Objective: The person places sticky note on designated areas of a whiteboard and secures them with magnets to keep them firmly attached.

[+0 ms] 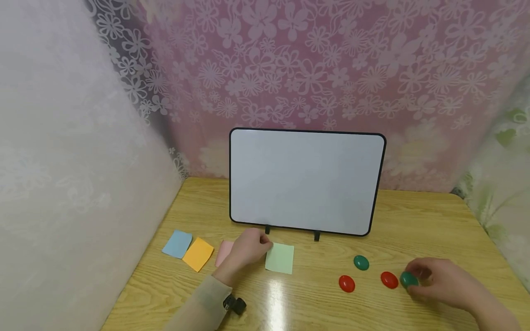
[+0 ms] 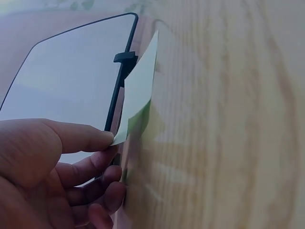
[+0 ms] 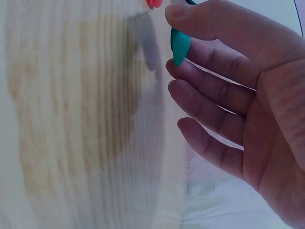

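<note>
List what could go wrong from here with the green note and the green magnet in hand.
The left hand pinches only a corner of the green note, so it may crease or slip. The right hand holds the green magnet at its fingertips beside the red magnet; it may drop or knock that one. The whiteboard stands on small feet and may tip if pressed.

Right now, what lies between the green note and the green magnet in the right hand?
In the head view, a second green magnet and two red magnets.
</note>
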{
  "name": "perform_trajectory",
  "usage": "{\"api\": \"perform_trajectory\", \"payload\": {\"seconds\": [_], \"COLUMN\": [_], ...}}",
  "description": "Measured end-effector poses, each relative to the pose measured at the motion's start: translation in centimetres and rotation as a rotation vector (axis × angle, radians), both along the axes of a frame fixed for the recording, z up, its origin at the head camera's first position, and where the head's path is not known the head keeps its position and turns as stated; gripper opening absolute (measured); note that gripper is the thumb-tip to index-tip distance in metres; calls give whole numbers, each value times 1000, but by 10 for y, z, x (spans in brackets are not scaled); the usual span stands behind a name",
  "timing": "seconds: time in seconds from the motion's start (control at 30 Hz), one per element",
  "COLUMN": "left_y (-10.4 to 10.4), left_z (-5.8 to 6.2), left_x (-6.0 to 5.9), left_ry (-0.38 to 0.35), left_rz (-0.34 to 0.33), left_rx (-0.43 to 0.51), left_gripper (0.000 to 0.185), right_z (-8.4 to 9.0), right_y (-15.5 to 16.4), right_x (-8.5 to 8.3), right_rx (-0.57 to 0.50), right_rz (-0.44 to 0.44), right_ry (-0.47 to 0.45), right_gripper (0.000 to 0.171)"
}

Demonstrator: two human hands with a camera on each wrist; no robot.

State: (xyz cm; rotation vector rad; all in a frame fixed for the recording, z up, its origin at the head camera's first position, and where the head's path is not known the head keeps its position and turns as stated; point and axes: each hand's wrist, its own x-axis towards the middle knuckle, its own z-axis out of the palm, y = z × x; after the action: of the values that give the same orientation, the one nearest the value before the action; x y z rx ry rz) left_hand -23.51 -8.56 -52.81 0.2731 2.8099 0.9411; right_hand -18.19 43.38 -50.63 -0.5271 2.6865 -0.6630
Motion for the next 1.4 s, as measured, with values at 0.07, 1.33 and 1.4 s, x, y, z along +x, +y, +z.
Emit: {"api": "perform_trajectory", "payload": {"seconds": [0.07, 1.33, 1.4], "left_y": [0, -18, -19], "left_z": [1, 22, 23], "left_x": [0, -3, -3], "left_ry": [-5, -35, -36], "left_rz": [5, 38, 51], "left_rx": [18, 361, 370], "left_gripper": [13, 10, 9], "right_z": [0, 26, 27], "right_y": [0, -80, -84], "right_x": [0, -28, -30], "right_rx": [6, -137, -145], "right_rz": [-20, -3, 7], "right_ry": [5, 373, 399], "right_gripper": [41, 38, 36]}}
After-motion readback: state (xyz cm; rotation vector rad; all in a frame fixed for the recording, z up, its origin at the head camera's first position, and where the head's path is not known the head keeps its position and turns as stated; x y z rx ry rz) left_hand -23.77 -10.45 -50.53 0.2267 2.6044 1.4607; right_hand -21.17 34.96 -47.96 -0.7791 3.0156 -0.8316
